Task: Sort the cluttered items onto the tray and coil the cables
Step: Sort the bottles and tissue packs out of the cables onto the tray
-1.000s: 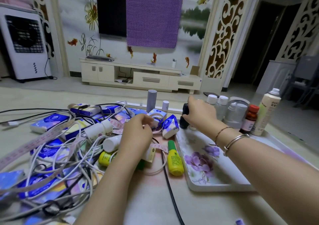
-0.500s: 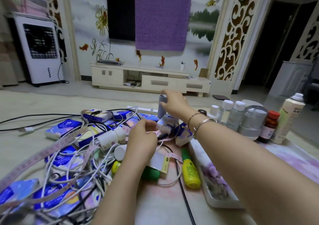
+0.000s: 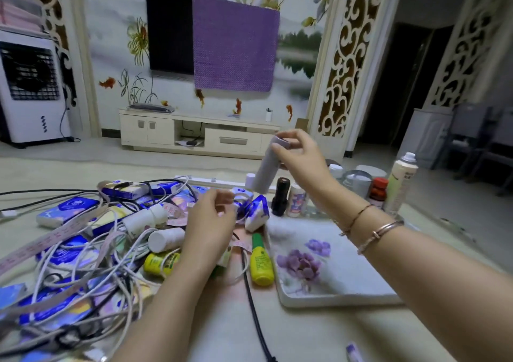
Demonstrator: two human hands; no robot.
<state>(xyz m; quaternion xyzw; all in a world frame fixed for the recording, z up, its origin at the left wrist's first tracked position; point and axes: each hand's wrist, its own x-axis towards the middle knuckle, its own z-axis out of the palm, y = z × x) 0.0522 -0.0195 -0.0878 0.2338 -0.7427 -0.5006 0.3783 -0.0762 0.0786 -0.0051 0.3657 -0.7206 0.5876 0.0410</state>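
Grey tube (image 3: 268,167) pinched in right-hand fingers (image 3: 280,148) above tray (image 3: 333,298) far edge; left fingers (image 3: 222,199) curled, hold unclear.

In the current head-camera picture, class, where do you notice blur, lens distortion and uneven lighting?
Head view: wide-angle bending curves the carved screens toward the edges; motion blur softens the left hand and the grey tube in the right hand's grip; the cable tangle smears at lower left; the doorway at right is dim, the flowered tray brighter.

Right hand (image 3: 301,159) raised, fingers curled
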